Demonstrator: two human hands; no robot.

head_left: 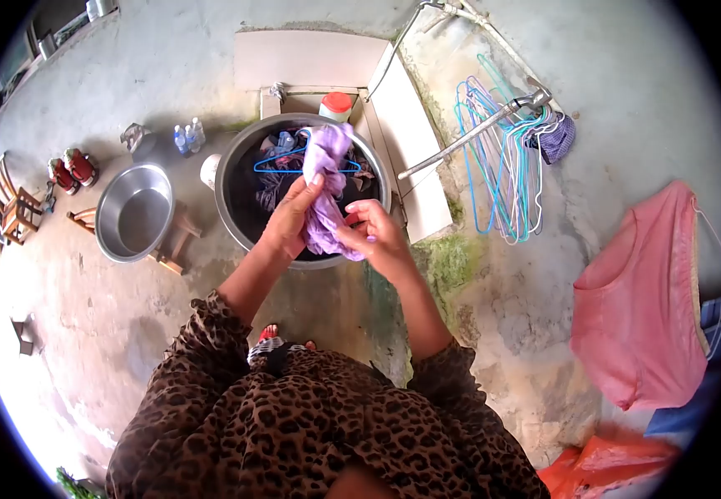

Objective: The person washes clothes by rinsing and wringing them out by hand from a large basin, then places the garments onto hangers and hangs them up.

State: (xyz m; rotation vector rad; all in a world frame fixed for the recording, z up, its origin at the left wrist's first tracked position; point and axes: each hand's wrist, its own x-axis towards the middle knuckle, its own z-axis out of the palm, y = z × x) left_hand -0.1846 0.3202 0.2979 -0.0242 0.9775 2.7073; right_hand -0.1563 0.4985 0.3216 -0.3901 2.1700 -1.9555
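Observation:
A crumpled light-purple cloth garment (324,154) is held up over a large metal basin (226,195). My left hand (292,214) grips it, the thumb pressed on the fabric. On its other side my right hand (374,239) has its fingers curled at the lower part of the garment. Below, in the basin, lie dark clothes (273,187) and a blue hanger (281,171). The garment's exact kind cannot be made out.
A smaller metal basin (111,218) sits on a wooden stool at left. Several hangers (506,166) hang from a pipe (460,143) at right. Pink underpants (639,303) hang at far right, above a red plastic bag (605,466). A red-lidded tub (336,105) stands behind the large basin.

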